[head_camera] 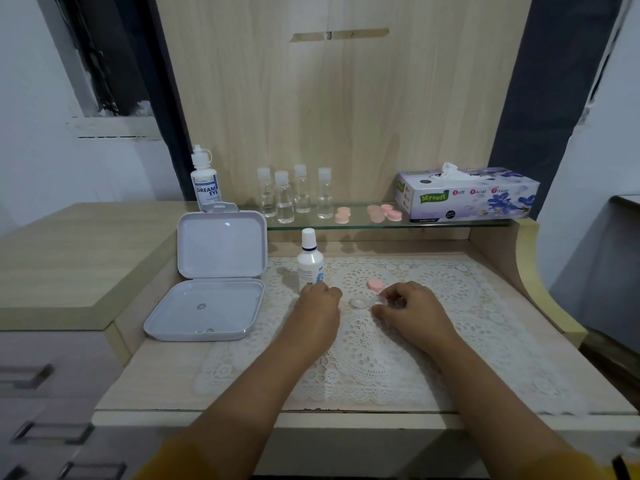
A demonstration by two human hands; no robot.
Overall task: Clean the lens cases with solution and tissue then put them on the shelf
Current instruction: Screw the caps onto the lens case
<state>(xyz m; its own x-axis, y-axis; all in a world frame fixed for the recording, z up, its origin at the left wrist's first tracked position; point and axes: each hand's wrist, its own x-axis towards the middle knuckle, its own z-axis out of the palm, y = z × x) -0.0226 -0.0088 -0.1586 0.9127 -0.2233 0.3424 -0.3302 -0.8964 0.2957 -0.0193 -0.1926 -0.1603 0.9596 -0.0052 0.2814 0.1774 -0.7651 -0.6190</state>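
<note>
A: Starting at your left, what's on the bench [166, 368]?

B: An open grey box [211, 278], lid standing up, with a Dream Eye bottle [204, 181] behind it at the left end of the glass shelf [346, 225]. Just right of the box stands your solution bottle [310, 261], white cap on, at the edge of the lace mat [381, 368].

A: And your left hand [317, 306]?

B: It rests knuckles-up on the mat right below that bottle, fingers curled under; I cannot tell whether that grip has hold of anything.

A: The lens case?

B: The clear lens case [363, 301] lies on the mat between your hands. Your right hand [412, 308] pinches its right end between thumb and curled fingers. One pink cap [375, 284] sits on the mat just behind it.

A: Up on the shelf?

B: Four small clear vials [294, 195], then pink lens cases [369, 213] in two little clusters, then the tissue box [467, 195] at the right end, a sheet poking out
</note>
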